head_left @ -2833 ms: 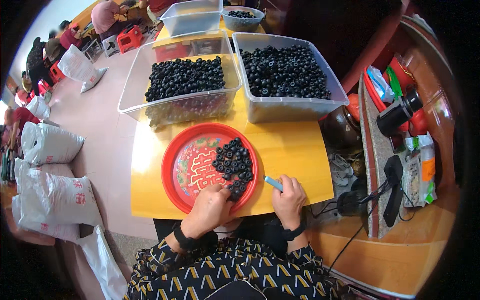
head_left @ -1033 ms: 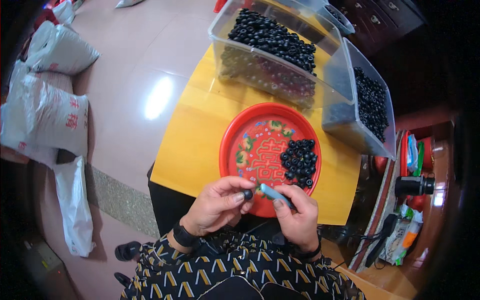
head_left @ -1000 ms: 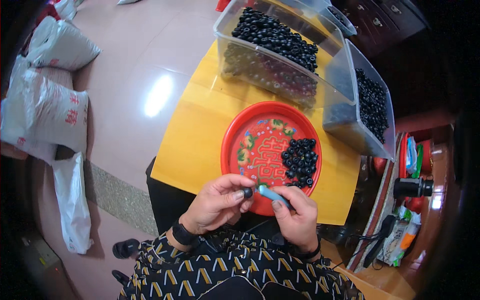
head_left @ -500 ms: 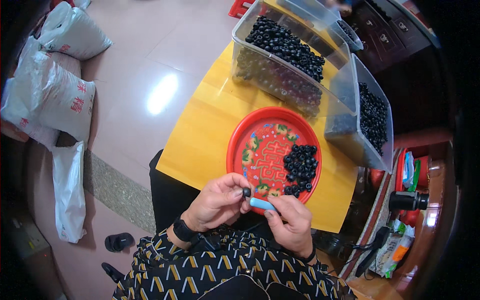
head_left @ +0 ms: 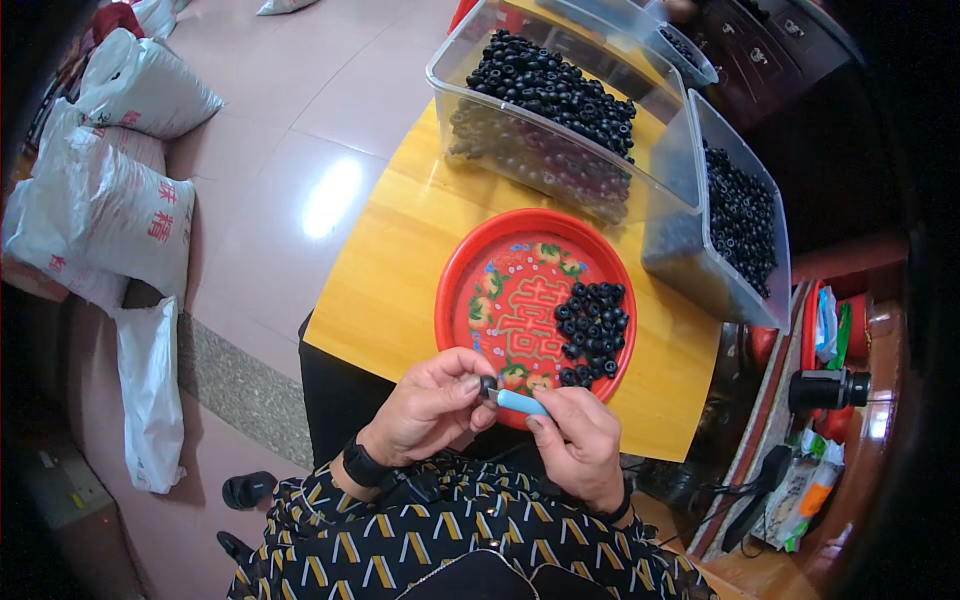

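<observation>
My left hand (head_left: 425,405) pinches a small round black piece (head_left: 487,384) between thumb and fingers, just over the near rim of a round red tray (head_left: 447,300). In my right hand (head_left: 580,440) is a small knife (head_left: 521,402), gripped by its light-blue handle. Its short bright tip meets the black piece or lies right beside it; the exact contact is too small to tell. A heap of black ring-like pieces (head_left: 592,330), many with a hole through them, rests on the tray's right side. Flowers and a large emblem decorate the tray's bottom.
The tray stands on a yellow table (head_left: 380,290). Behind it is a clear plastic bin (head_left: 437,100) of black pieces, with a second bin (head_left: 680,250) to the right. White sacks (head_left: 140,210) lie on the floor at left. A black cylindrical object (head_left: 825,390) sits at far right.
The knife's tip has come up to the black piece, where a gap showed before. Both hands keep their grips. The view has shifted slightly, moving the tray and bins a little left.
</observation>
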The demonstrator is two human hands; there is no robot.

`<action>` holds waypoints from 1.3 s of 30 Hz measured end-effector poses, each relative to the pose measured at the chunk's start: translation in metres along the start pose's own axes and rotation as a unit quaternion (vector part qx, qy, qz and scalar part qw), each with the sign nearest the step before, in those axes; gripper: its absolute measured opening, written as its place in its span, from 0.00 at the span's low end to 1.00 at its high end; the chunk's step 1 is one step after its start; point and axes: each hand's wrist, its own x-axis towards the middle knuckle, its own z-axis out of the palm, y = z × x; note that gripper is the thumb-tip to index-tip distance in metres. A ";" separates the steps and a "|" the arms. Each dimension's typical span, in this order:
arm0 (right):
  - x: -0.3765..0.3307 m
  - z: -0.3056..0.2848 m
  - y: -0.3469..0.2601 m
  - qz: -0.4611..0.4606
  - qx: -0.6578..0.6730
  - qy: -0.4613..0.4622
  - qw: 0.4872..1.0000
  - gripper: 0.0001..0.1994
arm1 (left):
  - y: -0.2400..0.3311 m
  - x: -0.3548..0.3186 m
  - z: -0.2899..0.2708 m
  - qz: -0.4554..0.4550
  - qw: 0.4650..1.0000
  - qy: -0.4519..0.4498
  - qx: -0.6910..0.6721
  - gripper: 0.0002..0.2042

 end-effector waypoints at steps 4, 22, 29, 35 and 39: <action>-0.004 -0.002 0.002 -0.004 -0.004 0.011 1.000 0.14 | -0.004 0.000 0.004 0.009 1.000 0.004 -0.008 0.10; -0.010 -0.011 0.032 0.078 -0.077 0.118 0.987 0.11 | -0.022 0.002 0.022 -0.023 0.998 -0.045 0.041 0.09; -0.008 -0.010 0.012 0.136 0.181 0.030 0.974 0.11 | -0.029 0.013 0.021 -0.051 0.998 -0.009 -0.033 0.07; -0.006 -0.008 0.007 0.234 0.315 -0.022 0.919 0.13 | -0.029 0.014 0.029 -0.063 0.998 0.007 0.003 0.07; -0.009 -0.006 0.013 0.271 0.410 -0.042 0.870 0.13 | -0.033 0.012 0.022 -0.072 0.997 0.005 0.002 0.06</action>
